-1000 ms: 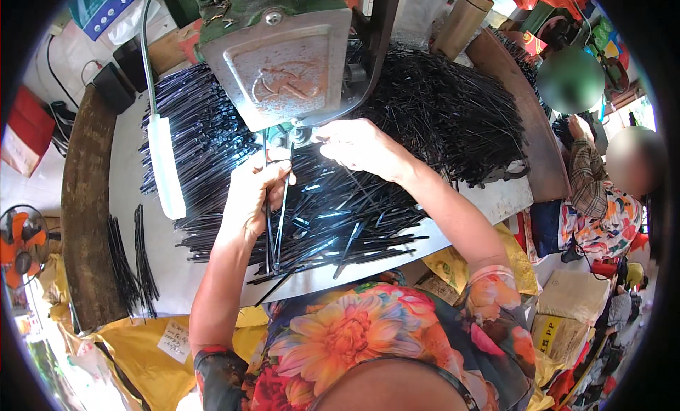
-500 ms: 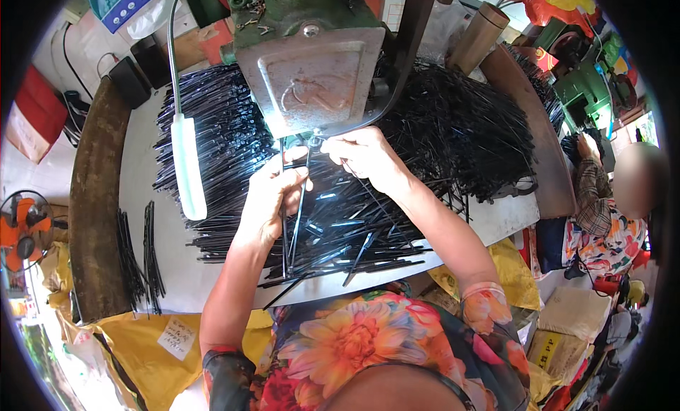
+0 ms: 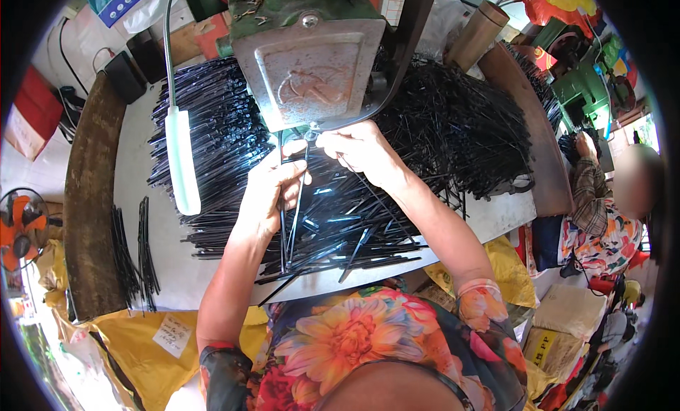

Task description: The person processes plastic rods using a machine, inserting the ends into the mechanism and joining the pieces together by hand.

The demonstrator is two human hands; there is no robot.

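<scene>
Two black rods (image 3: 297, 211), in left fingers (image 3: 291, 171), jutting both ways

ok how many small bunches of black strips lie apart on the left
2: one slim black strip bunch beside the curved brown wooden board, a second bunch to its right.

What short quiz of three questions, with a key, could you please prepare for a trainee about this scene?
1. Choose one. The left hand and the right hand are both close to the lower edge of:
(a) the orange fan
(b) the green-and-grey machine
(c) the gold-brown cylinder
2. True or false: the long white lamp is to the left of the left hand.
3. Answer in a few words: what does the left hand hold?

Key:
1. b
2. True
3. Thin black strips
</scene>
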